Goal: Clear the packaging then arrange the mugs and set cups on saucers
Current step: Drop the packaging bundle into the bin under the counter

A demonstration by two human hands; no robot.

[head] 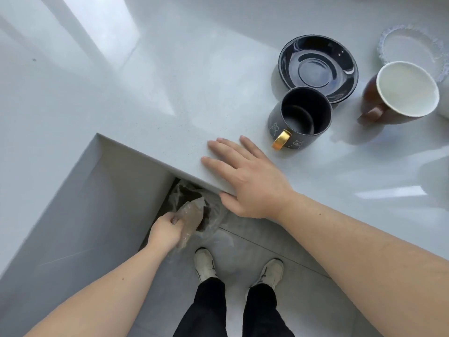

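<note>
Left hand (165,229) squeezing crinkly plastic wrap (190,215) over the lined bin (213,215) below, right hand (247,181) flat and empty on the counter (170,105); could miss and drop wrap on the floor.

mug (300,119) before saucer (317,69), cup (401,92) right

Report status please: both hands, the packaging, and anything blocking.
Left hand closed on clear plastic packaging, low over lined bin under counter. Right hand open, flat on counter edge. Black mug, black saucer, brown mug untouched. Nothing blocking.
</note>
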